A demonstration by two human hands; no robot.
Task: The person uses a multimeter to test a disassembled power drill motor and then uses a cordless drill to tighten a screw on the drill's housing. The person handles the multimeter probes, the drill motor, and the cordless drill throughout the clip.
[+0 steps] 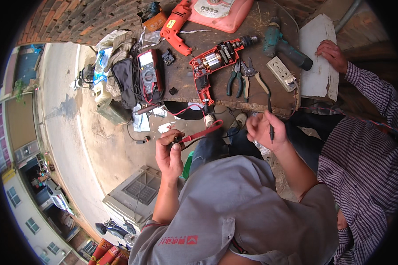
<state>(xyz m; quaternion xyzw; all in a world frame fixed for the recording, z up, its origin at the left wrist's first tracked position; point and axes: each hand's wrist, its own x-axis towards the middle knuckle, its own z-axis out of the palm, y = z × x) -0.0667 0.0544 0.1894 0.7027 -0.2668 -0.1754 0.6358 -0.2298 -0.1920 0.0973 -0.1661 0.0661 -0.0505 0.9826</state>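
Note:
In front of my body my left hand [170, 154] is closed, its fingers pinching the end of a red test probe [203, 132]. A small dark piece with a black cord is also at those fingertips; its kind is hard to make out. To the right, my right hand [268, 131] grips a black test probe [271, 128], which points down and stays apart from the red one. A red lead runs to the red-and-black multimeter [149, 75] on the table's left side. An orange drill [212, 62] lies with its housing off, motor and wiring showing.
Pliers [235, 79], wire strippers [252, 74], a teal cordless drill [284, 46] and a white power strip [281, 74] lie on the worn table [269, 103]. Behind are an orange power tool [176, 26] and a pink scale. At right, another person's hand [332, 55] rests on a white board.

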